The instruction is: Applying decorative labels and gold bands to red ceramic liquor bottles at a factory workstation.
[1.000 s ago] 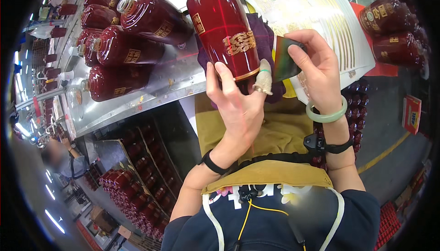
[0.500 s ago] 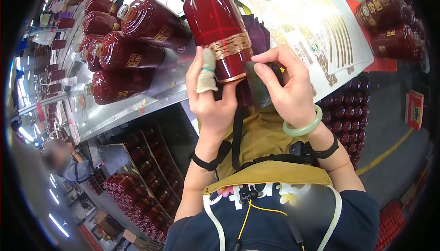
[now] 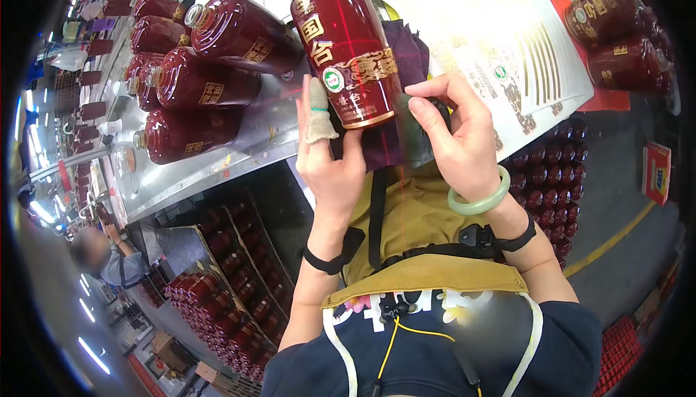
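Observation:
A dark red glass bottle (image 3: 341, 42) with gold decoration and a small round green-and-white mark lies with its neck pointing away, over a dark purple cloth (image 3: 407, 52). At its base and lower left side, my left hand (image 3: 328, 168) holds it, with a cream cloth cover (image 3: 319, 118) banded in green on one finger. My right hand (image 3: 460, 136), wearing a pale green bangle (image 3: 480, 205), pinches a dark, flat, flexible-looking piece (image 3: 413, 132) beside the bottle's lower right. Whether that piece touches the glass I cannot tell.
Several red bottles (image 3: 206, 81) stand on the metal table at left, more (image 3: 627, 63) at right on a red sheet. White sheets of gold decals (image 3: 500, 42) cover the right side. Stacked bottles (image 3: 544, 172) sit below the table. Another person (image 3: 123, 259) works at far left.
The bottle has turned about its length, so gold characters and the round mark now face up. My right hand and the dark piece have shifted slightly right, away from the glass.

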### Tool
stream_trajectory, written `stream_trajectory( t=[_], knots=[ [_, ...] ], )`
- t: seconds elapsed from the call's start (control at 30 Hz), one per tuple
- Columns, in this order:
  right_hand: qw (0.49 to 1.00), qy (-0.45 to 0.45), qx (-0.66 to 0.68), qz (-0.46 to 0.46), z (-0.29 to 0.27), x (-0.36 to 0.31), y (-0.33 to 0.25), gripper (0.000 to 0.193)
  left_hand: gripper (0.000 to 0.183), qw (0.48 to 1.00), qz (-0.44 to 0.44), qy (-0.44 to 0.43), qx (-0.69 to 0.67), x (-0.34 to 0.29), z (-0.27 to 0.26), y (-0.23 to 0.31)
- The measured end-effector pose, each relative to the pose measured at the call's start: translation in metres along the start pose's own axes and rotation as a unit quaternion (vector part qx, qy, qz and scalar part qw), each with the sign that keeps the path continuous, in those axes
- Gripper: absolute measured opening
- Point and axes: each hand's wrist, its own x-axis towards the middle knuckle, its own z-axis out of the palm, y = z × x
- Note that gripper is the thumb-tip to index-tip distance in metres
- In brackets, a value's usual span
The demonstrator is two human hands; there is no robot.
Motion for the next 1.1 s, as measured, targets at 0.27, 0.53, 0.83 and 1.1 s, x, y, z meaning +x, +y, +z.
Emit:
stream_trajectory(
  t=[0.27,0.53,0.83,1.1],
  knots=[
    [0.999,-0.024,0.022,0.039,0.002,-0.001,-0.007,0.009,0.063,0.992,0.120,0.014,0.041,0.010,0.008,0.011],
    [1.000,-0.007,0.010,0.008,0.002,0.001,-0.004,0.010,0.071,0.986,0.141,0.016,0.084,0.013,0.003,0.025],
    [0.995,-0.009,-0.078,0.061,-0.020,0.006,0.001,0.010,0.069,0.999,0.013,0.006,0.049,0.000,-0.003,0.014],
    [0.995,-0.031,-0.074,0.059,-0.011,0.008,-0.009,0.010,0.071,0.996,0.052,-0.016,0.064,0.006,-0.012,0.007]
  ],
)
